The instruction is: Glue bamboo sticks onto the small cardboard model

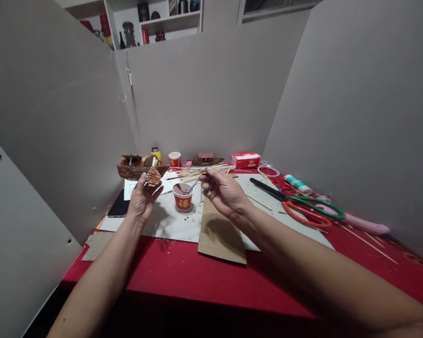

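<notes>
The likeliest trouble sits at the paper cup (182,203), which stands upright with dark reddish-brown liquid lining its inside. A blue stick (193,186) slants out over its right rim, so a knock from the side could tip the light cup and spill the liquid across the white sheet (162,227) under it; small red spots already mark the sheet just in front of the cup. Drips could also fall on the cardboard (220,237) to the cup's right, if something wet were carried that way.

The right hand (225,190), just right of the cup and above it, has thumb and fingers drawn together by the stick's upper end; whether they grip it, I cannot tell. The left hand (143,199) holds a small striped piece (153,177) up, left of the cup, between thumb and fingers. A tight squeeze might smear its face if it is wet, which does not show.

The piece is rounded and narrows downward, with reddish-brown bands between pale ones. Behind it, farther back than the cup, a brown model boat (127,172) rests on the worktop (183,277).
</notes>
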A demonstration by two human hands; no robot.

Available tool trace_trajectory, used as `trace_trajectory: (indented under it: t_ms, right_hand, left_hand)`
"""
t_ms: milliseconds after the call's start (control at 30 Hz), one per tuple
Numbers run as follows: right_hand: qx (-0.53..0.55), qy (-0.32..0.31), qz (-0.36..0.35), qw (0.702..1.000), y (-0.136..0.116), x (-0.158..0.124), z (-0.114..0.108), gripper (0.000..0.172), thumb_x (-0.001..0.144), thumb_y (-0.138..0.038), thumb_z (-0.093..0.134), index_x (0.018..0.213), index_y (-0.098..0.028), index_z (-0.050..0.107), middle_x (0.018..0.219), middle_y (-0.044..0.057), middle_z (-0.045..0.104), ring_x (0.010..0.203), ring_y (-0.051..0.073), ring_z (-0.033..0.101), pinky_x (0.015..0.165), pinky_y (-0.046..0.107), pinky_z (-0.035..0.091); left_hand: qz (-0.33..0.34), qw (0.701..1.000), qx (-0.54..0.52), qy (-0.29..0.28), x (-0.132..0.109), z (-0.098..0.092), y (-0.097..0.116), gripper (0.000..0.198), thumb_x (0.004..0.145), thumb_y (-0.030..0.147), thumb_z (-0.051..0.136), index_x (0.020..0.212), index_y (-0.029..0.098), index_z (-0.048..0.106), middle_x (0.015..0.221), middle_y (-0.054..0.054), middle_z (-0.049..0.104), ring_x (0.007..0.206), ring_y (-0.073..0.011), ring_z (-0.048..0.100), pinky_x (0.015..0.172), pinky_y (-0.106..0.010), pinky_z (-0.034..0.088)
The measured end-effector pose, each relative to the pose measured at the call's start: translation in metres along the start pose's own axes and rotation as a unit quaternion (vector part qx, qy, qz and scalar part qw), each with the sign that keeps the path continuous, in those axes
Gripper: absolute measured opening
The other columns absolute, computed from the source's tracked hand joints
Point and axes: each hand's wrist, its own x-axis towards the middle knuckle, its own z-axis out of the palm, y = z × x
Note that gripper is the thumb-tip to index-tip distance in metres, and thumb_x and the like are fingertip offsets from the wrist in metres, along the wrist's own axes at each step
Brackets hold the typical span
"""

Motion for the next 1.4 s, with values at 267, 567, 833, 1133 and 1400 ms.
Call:
trace_trajectory:
  t_ms: [267,567,833,1133,1400]
  right_hand:
    - [0.015,0.023,-0.037,0.999,-0.010,-0.002,-0.007,0.015,0.077,-0.027,0.076,0.076,-0.020,0.063,0.065,-0.004,0.069,0.047,0.004,0.053,0.040,0.014,0.034]
    - [-0.061,-0.035,-0.108,0.992,-0.035,0.005,0.016,0.018,0.081,-0.032,0.076,0.075,-0.021,0.063,0.066,-0.004,0.069,0.047,0.005,0.055,0.040,0.016,0.037]
    - [-0.116,-0.085,-0.126,0.982,-0.031,0.022,0.036,0.025,0.082,-0.036,0.076,0.069,-0.019,0.062,0.060,-0.002,0.067,0.045,0.006,0.056,0.038,0.016,0.038]
    - [-0.124,-0.079,-0.101,0.984,-0.015,0.040,0.041,0.027,0.081,-0.036,0.077,0.068,-0.019,0.060,0.060,-0.001,0.069,0.045,0.007,0.057,0.038,0.016,0.040]
    - [-0.087,-0.049,-0.142,0.985,-0.028,0.036,0.028,0.025,0.080,-0.037,0.077,0.071,-0.020,0.061,0.061,-0.004,0.068,0.046,0.005,0.057,0.039,0.015,0.039]
  left_hand:
    - [0.042,0.998,0.055,0.003,-0.005,0.004,0.000,0.046,0.061,0.044,0.086,0.096,0.020,0.067,0.092,-0.004,0.074,0.080,-0.0174,0.069,0.078,-0.032,0.053]
    - [0.084,0.988,0.127,-0.014,-0.006,0.001,-0.004,0.056,0.064,0.043,0.086,0.110,0.020,0.064,0.104,-0.008,0.074,0.088,-0.0211,0.072,0.085,-0.037,0.053]
    - [0.097,0.983,0.153,-0.037,-0.008,0.001,-0.005,0.056,0.067,0.043,0.084,0.114,0.021,0.062,0.106,-0.009,0.073,0.091,-0.0218,0.071,0.083,-0.035,0.054]
    - [0.085,0.984,0.145,-0.061,-0.011,0.005,-0.005,0.058,0.062,0.040,0.087,0.111,0.020,0.064,0.105,-0.009,0.074,0.089,-0.0236,0.072,0.081,-0.036,0.053]
    - [0.045,0.986,0.109,-0.117,-0.011,0.005,-0.002,0.055,0.068,0.044,0.082,0.112,0.017,0.065,0.101,-0.010,0.075,0.087,-0.0225,0.071,0.079,-0.034,0.052]
